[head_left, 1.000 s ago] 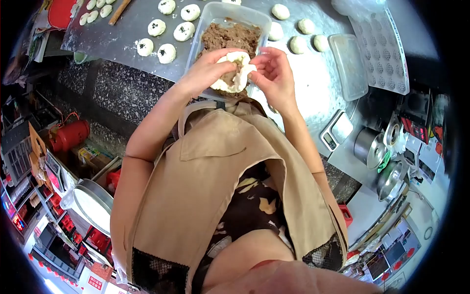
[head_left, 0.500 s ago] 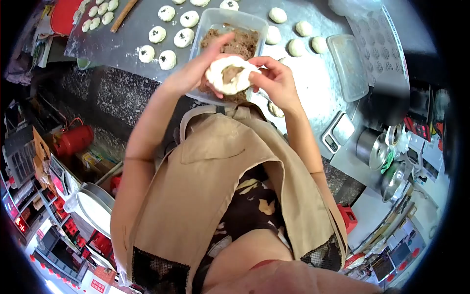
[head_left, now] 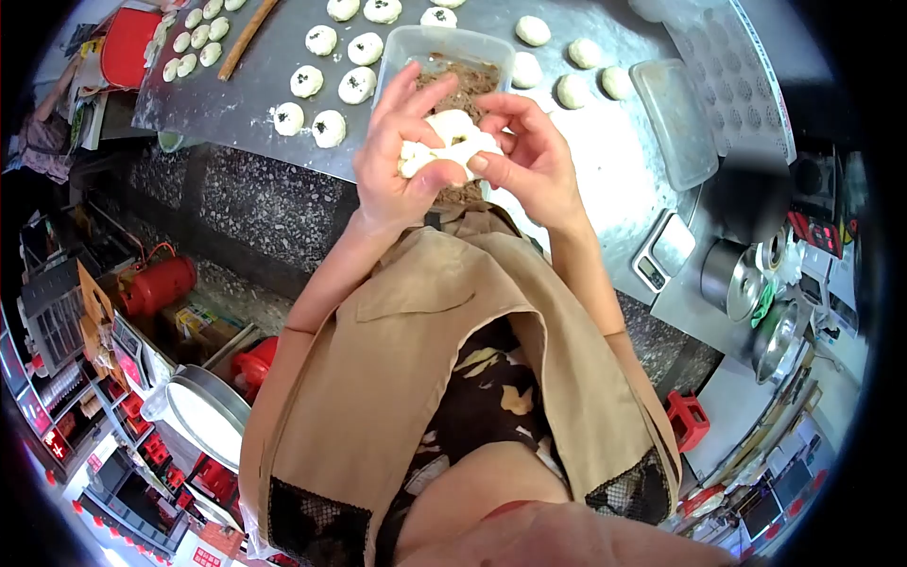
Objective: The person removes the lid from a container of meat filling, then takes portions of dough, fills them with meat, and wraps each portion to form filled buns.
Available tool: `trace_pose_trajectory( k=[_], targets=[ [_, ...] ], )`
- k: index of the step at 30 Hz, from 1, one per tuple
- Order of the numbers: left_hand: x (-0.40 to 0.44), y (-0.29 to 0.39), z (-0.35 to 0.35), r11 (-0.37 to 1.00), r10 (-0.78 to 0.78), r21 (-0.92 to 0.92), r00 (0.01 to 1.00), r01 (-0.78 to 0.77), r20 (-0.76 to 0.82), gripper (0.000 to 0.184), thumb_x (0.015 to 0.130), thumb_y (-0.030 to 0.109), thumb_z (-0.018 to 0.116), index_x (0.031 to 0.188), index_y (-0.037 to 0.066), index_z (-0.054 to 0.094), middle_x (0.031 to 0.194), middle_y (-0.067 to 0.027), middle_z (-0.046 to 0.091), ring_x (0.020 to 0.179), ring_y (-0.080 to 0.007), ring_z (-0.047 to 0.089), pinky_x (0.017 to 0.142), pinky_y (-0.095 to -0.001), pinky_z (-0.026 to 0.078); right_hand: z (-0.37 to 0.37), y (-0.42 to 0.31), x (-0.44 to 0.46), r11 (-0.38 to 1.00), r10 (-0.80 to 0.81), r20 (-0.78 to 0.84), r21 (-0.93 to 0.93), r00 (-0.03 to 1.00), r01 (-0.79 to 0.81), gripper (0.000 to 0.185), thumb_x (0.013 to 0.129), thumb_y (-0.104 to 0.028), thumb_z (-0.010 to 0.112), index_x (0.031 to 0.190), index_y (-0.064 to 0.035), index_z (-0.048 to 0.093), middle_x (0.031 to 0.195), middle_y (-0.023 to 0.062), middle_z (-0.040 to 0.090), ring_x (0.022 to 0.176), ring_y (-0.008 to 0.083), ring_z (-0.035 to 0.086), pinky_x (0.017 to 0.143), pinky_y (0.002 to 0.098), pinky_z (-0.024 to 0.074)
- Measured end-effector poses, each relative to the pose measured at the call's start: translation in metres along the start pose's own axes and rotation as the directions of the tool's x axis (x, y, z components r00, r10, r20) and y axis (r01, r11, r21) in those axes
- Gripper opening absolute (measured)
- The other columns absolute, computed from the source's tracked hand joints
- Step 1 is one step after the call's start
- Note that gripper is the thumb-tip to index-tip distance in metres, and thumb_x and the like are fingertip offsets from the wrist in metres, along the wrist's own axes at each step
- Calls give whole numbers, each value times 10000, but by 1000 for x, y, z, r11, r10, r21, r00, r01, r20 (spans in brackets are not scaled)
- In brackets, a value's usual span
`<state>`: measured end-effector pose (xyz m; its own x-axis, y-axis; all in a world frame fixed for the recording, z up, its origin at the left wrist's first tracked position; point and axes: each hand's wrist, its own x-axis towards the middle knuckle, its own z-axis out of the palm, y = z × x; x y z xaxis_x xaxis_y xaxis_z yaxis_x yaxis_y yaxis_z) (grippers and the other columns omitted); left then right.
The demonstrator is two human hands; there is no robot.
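Between both hands, above a clear plastic tub (head_left: 389, 59) of brown filling (head_left: 472, 77), I hold a white dough wrapper (head_left: 463, 151). Its edge is gathered, and only a small dark gap shows near the top. My left hand (head_left: 402, 156) cups it from the left, thumb along the lower edge and some fingers raised. On the right side, the thumb and index finger of my right hand (head_left: 529, 156) pinch the dough's rim. Several round dough buns with dark specks (head_left: 357, 85) sit left of the tub, and plain dough balls (head_left: 573, 92) lie to its right.
A wooden rolling pin (head_left: 248, 40) lies at the back left of the metal table (head_left: 255, 104). To the right are a clear plastic lid (head_left: 675, 123), a kitchen scale (head_left: 664, 250) and a metal pot (head_left: 726, 274). A red gas cylinder (head_left: 161, 283) stands on the left.
The dough's wide opening, with filling visible, has drawn in to a small gap. My left hand has turned and brought its thumb over the lower edge.
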<state>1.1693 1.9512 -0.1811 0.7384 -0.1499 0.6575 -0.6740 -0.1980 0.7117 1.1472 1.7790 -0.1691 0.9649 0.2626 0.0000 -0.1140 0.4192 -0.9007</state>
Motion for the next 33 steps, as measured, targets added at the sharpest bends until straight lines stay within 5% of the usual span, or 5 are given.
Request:
trace_pose_trajectory(
  k=[6, 12, 23, 27, 33],
  targets=[
    [8, 34, -8, 830, -347, -321, 872, 457, 345, 652, 580, 258, 868, 1055, 53, 471, 1187, -228, 568, 1163, -293, 527, 896, -344, 463, -11, -19, 1, 967, -55, 211, -232, 976, 104, 226, 721, -2, 703, 933, -35, 630, 870, -24, 531, 702, 36, 459, 596, 190, 382],
    [29, 54, -8, 911, -307, -122, 844, 395, 439, 1096, 552, 170, 863, 1422, 58, 206, 1330, -196, 452, 1158, -282, 519, 918, -358, 455, 8, -53, -4, 829, 20, 261, -544, 965, 130, 239, 720, 1, 655, 952, -45, 621, 908, 3, 545, 705, 57, 484, 605, 210, 407],
    [14, 40, 4, 831, -416, -247, 851, 499, 321, 705, 686, 57, 753, 1315, 64, 435, 1114, -91, 595, 963, -166, 591, 812, -269, 479, 6, -70, 8, 994, -8, 125, -109, 992, 22, 182, 884, -13, 508, 1054, 26, 560, 947, 102, 641, 777, 144, 630, 668, 249, 525],
    [19, 37, 11, 797, -499, -246, 831, 552, 247, 155, 779, 69, 709, 880, 39, 595, 891, -16, 601, 857, -97, 572, 749, -248, 467, -31, -29, 32, 993, -102, -389, -101, 916, 68, 269, 945, -239, 458, 989, -23, 614, 935, 109, 654, 836, 154, 628, 651, 269, 491],
    [21, 18, 47, 931, -277, -259, 960, 259, -35, 205, 807, 58, 677, 758, 68, 478, 764, -18, 573, 826, -107, 577, 815, -328, 458, 35, -2, 12, 608, 377, -204, 790, 903, -75, 584, 950, -466, 251, 1230, -14, 493, 1246, 128, 510, 1182, 256, 467, 1008, 396, 361]
  ],
)
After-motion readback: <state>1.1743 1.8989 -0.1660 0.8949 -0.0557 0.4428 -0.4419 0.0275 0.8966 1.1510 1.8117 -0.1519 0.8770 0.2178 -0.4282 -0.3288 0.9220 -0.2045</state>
